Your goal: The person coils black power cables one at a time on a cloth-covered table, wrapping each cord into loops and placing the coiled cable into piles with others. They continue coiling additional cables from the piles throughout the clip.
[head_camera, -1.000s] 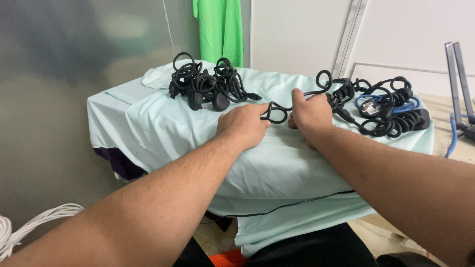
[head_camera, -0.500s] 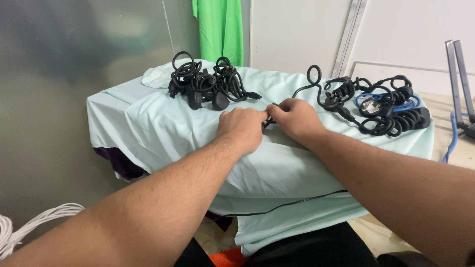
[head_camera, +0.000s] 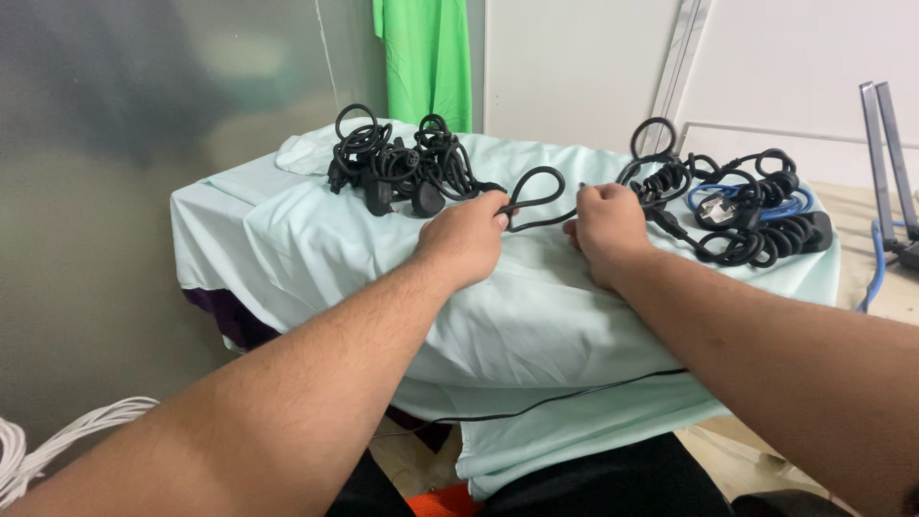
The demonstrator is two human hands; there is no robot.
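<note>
Head camera looks down over two bare forearms reaching onto a table draped in a pale mint cloth (head_camera: 316,239). Left hand (head_camera: 469,239) rests knuckles-up on the cloth, fingers curled tight around a black cable (head_camera: 546,222); a loop of that cable (head_camera: 536,187) stands up just beyond its fingertips. Right hand (head_camera: 605,230) is also clenched, pinching the same cable a little way along, so a short stretch of cord runs taut between the two fists. The hands sit near each other at the middle of the table, not touching.

Behind the left hand lies a tangled heap of black power cords (head_camera: 397,168) with chunky plugs, resting on the cloth toward the far left edge. Behind and to the right of the right hand lies a second heap of black cables (head_camera: 756,235), coiled more thickly, with a blue cable (head_camera: 766,203) and a plug lying among them. The held cable appears to lead back into this right-hand heap, though the exact join is hidden by the fist.

A thin black cord (head_camera: 574,397) trails across the front drape of the cloth. A green garment (head_camera: 431,57) hangs against the wall behind the table, and white cords (head_camera: 57,445) lie on the floor at lower left.
</note>
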